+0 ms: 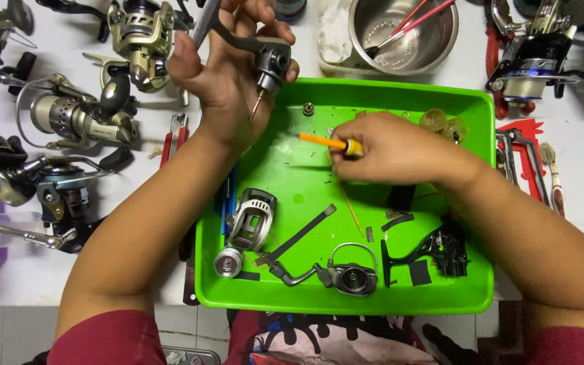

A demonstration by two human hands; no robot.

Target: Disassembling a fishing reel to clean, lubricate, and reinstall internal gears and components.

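Left hand [228, 74] grips a metal reel part [270, 64]; right hand [386, 147] an orange-handled screwdriver [326, 142].

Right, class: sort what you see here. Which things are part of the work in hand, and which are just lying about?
In hand:
left hand holding a dark reel part
right hand holding an orange-handled tool
green tray of loose reel pieces

Lying about:
whole fishing reels on the table
steel bowl
red pliers

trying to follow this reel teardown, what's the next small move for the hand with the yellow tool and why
Probably lift the yellow-handled screwdriver off the green plastic tray toward the dark metal reel part. The right hand grips the tool low over the tray, while the left hand holds that part raised, its thin shaft pointing down.
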